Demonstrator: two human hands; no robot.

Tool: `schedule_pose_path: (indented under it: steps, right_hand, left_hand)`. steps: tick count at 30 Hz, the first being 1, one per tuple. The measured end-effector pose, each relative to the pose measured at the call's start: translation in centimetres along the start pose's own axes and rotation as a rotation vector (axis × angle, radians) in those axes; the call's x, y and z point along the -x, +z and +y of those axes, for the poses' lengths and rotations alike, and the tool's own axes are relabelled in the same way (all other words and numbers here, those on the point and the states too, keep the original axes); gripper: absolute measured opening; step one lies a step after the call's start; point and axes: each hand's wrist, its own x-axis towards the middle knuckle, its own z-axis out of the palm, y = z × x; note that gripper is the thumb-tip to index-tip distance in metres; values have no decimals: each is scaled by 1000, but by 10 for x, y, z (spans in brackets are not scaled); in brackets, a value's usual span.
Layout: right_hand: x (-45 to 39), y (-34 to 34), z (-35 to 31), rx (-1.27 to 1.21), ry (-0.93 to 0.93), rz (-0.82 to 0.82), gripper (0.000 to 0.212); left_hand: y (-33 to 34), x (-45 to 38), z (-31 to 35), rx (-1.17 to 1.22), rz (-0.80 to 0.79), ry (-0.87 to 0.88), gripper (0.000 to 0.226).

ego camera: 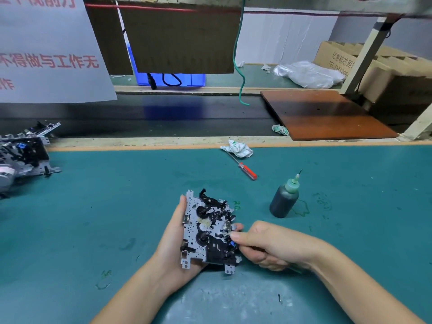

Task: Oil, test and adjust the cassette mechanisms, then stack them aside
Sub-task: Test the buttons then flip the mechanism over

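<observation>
— How far along?
— One grey metal-and-black-plastic cassette mechanism (208, 232) sits cradled in the left hand (174, 244) above the tabletop's near edge — the right hand (266, 245) pinches its side.
— Done ones?
— A heap of metal mechanisms (23, 155) lies at the left edge; oiling probably finished.

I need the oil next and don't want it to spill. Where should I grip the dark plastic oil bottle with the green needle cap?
Grip the dark plastic oil bottle around its wide round body, probably from the near right side. It stands upright on the green mat; its thin needle tip at the top is a poor place to hold.
</observation>
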Motion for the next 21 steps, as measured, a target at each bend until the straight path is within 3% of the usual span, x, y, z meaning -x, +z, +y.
schedule_pose_path:
  steps: [7,12,17,21]
  right_hand:
    - [3,-7,7,-202,-402,526,36]
    - [-4,-6,13,-143,-436,662,30]
    - [-8,5,23,423,-443,913,24]
    - [-7,2,23,647,-424,1000,18]
  left_hand:
    - [12,14,9,319,-116,55,88]
    - [13,18,9,381,-144,41,99]
    - [14,17,10,424,-138,64,98]
    - [16,19,11,469,-134,69,91]
